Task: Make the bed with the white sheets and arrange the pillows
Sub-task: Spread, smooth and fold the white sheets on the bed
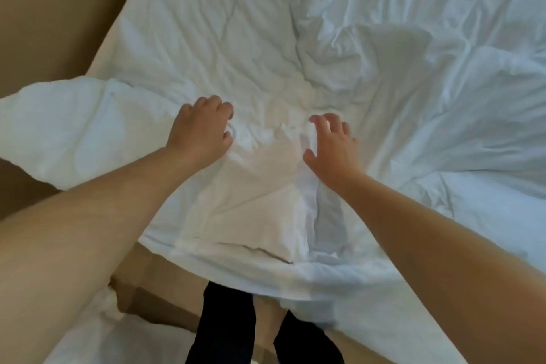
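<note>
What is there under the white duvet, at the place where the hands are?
Nothing under it shows. The duvet covers everything there, so any mattress or sheet beneath is hidden. Only below its near edge a tan surface is visible.

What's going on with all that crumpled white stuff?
A person is leaning over the white sheet and working on it with both bare hands. The left hand grips a small bunch of the cloth. The right hand is open next to it, fingers spread by a raised fold. The sheet is full of wrinkles and humps, so it has not been smoothed flat yet.
</note>
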